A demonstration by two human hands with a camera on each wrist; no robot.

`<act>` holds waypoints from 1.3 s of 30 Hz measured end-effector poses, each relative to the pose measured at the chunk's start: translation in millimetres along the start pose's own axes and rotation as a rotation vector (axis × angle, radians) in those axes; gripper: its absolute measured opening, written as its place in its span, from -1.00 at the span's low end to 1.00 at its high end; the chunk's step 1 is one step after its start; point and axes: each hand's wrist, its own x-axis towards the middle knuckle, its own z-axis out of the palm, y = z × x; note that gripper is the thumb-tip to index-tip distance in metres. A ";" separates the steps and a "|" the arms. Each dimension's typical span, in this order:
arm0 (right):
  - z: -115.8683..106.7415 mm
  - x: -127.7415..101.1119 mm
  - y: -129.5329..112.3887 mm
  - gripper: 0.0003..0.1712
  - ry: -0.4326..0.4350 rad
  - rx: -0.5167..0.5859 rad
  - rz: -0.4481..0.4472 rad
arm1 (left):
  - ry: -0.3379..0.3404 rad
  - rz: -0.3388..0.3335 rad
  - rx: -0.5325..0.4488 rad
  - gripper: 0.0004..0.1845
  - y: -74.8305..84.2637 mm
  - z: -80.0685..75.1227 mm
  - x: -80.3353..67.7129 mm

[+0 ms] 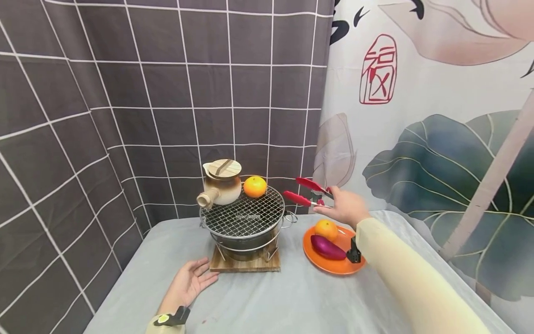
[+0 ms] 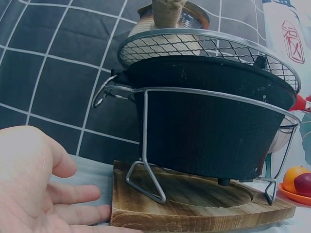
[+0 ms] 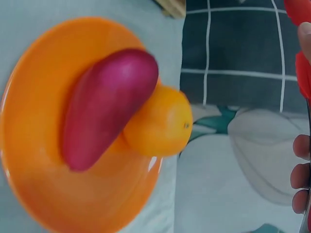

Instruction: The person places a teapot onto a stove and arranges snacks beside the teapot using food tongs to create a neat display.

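Observation:
My right hand [image 1: 347,207] grips a pair of red-tipped tongs [image 1: 310,193], held up in the air to the right of the round grill [image 1: 242,222]; the tips stand apart with nothing between them. An orange [image 1: 255,186] sits on the grill's wire mesh, beside a clay teapot [image 1: 223,185] with a wooden lid and side handle. Palm up on the table, my left hand [image 1: 191,282] lies with relaxed fingers at the left edge of the wooden board [image 2: 204,221] under the grill. In the left wrist view its fingertips are right at that edge.
An orange plate [image 1: 333,269] stands right of the grill, holding a purple eggplant [image 3: 112,107] and a second orange [image 3: 160,124]. The grill's black pot [image 2: 204,126] rests in a wire stand. Behind the table hang a dark grid curtain [image 1: 200,83] and a printed white one [image 1: 425,93].

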 end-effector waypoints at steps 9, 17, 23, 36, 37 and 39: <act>0.9 -16.9 26.3 0.15 -0.074 0.010 0.073 | -0.003 0.006 0.015 -0.36 -0.2 0.0 -1.5; 8.5 -28.7 46.0 0.23 -0.092 -0.018 0.088 | 0.011 0.012 0.017 -0.36 0.5 1.1 -3.2; 12.4 -38.6 53.4 0.26 -0.131 -0.032 0.116 | 0.017 0.003 0.008 -0.36 0.3 1.1 -3.7; 29.5 -53.9 67.1 0.40 -0.192 -0.062 0.126 | -0.008 -0.008 -0.010 -0.35 2.5 0.5 -1.3; 30.5 -54.9 68.2 0.41 -0.196 -0.058 0.124 | -0.007 -0.009 -0.009 -0.35 2.4 0.6 -1.1; 32.0 -56.9 70.0 0.40 -0.198 -0.054 0.124 | -0.005 -0.010 -0.008 -0.35 2.4 0.9 -0.9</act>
